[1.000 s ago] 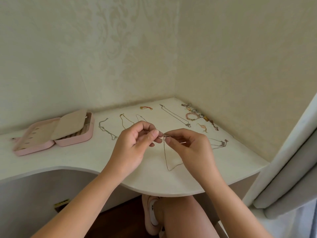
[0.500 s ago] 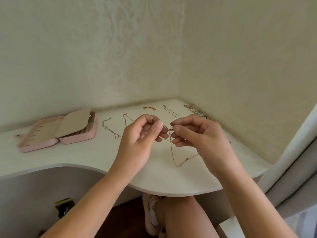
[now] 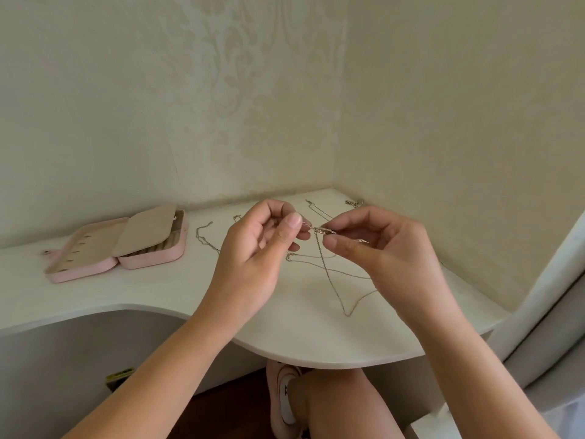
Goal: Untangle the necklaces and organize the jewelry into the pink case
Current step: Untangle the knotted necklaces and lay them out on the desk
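Over the last second we lift the necklace (image 3: pixel 332 277) higher above the bench (image 3: pixel 158 289). Our left hand (image 3: pixel 253 258) pinches the chain between thumb and forefinger, and our right hand (image 3: pixel 386 251) pinches it just beside, near the clasp. It now hangs as one long loop down toward the bench, so we judge this chain nearly free of knots. The pink case (image 3: pixel 152 260) lies open well apart to the left, and this piece is not yet in it.

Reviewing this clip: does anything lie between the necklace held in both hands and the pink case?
Nothing blocks it. Left hand and right hand pinch the necklace above the table; only a thin loose chain lies flat between it and the open pink case, whose beige flap covers one half.
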The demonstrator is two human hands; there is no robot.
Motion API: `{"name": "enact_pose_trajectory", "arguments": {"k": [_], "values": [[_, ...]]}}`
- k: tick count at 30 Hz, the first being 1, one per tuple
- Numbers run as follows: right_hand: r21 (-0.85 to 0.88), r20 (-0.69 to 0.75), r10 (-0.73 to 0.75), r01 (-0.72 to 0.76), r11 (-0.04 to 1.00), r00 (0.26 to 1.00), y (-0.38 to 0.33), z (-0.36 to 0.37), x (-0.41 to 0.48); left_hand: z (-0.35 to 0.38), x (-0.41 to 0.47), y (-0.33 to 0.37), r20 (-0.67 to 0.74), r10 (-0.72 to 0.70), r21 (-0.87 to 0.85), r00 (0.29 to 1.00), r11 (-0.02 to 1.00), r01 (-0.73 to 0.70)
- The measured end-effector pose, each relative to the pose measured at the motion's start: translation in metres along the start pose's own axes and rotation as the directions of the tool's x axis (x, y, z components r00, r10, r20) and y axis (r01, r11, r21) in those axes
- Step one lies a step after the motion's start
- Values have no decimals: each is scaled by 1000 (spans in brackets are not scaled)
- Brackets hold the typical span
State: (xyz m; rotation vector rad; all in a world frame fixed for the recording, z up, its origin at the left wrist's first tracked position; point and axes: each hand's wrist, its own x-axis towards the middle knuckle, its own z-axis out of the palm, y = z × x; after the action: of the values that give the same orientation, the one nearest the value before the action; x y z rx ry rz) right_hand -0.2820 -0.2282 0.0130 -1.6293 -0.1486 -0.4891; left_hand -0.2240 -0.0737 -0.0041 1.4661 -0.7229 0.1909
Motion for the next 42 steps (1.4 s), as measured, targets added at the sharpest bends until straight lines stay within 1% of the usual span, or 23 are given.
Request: {"name": "enact_pose_trajectory", "arguments": {"k": [3,8,10,13,14,17,22,29,37,40,42], "values": [[9,2,-8,8,1000,1000,0,1,0,0,1,0,4,-13,-26,1000,1000,13],[55,43,-36,34,998,998,-2,4,-2,5,1,2,40,-98,-158,994,982,103],[77,50,-30,26,997,998,-2,4,-2,7,1,1,43,-104,-145,994,983,109],[117,51,5,-11,993,999,-3,4,-2,5,2,-1,21,-69,-34,997,997,69],[136,55,26,-33,990,998,-4,3,-1,4,2,-1,20,-63,-22,998,998,64],[193,76,85,-98,976,993,-5,2,1,3,3,3,33,-58,-53,998,997,60],[164,56,78,-86,983,995,-9,2,2,2,5,9,39,-59,-95,997,993,63],[110,50,44,-49,993,998,-12,1,5,1,9,13,56,-141,-224,988,963,150],[120,56,-22,15,993,998,-13,1,6,-1,19,22,33,-88,-166,996,982,93],[105,54,-56,50,993,997,-14,3,6,0,20,24,64,-105,-166,992,979,115],[86,44,-54,50,995,998,-13,5,6,1,22,22,78,-128,-128,989,982,138]]}}
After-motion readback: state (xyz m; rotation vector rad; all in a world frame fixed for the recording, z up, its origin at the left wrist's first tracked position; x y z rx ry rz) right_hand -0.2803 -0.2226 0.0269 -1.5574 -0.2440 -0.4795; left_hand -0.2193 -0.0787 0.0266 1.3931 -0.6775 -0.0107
